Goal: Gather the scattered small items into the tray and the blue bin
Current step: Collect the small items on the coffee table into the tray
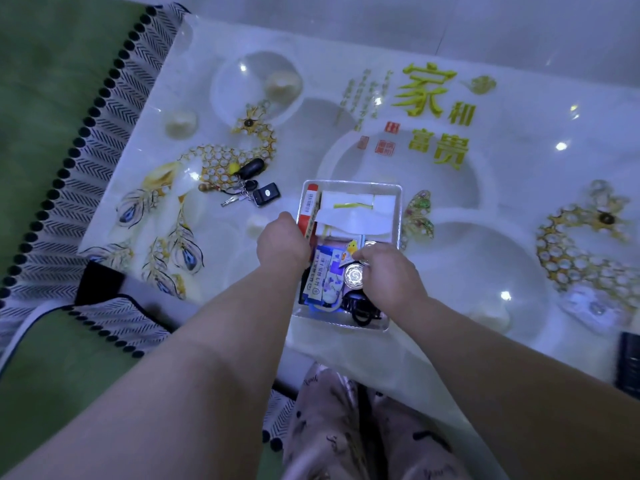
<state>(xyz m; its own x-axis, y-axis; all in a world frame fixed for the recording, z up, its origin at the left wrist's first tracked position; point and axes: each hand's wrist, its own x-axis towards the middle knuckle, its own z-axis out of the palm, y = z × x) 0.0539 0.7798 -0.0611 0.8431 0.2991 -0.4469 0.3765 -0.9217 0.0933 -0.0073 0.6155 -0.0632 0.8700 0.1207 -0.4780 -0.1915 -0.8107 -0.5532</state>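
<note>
I see clear tray (394, 216) on counter (485, 258), packed with white packets, red box, blue packet. My left hand (282, 242) curled on tray's left rim beside red box (309, 209). My right hand (393, 271) over tray, fingers pinching silver coin (354, 275). Key bunch (247, 188) lies left of tray, apart.

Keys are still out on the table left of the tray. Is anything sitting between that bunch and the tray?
Nothing visible. The key bunch lies on bare table left of the clear tray, with open surface between them. The left hand grips the tray's left rim, nearer than that path.
</note>
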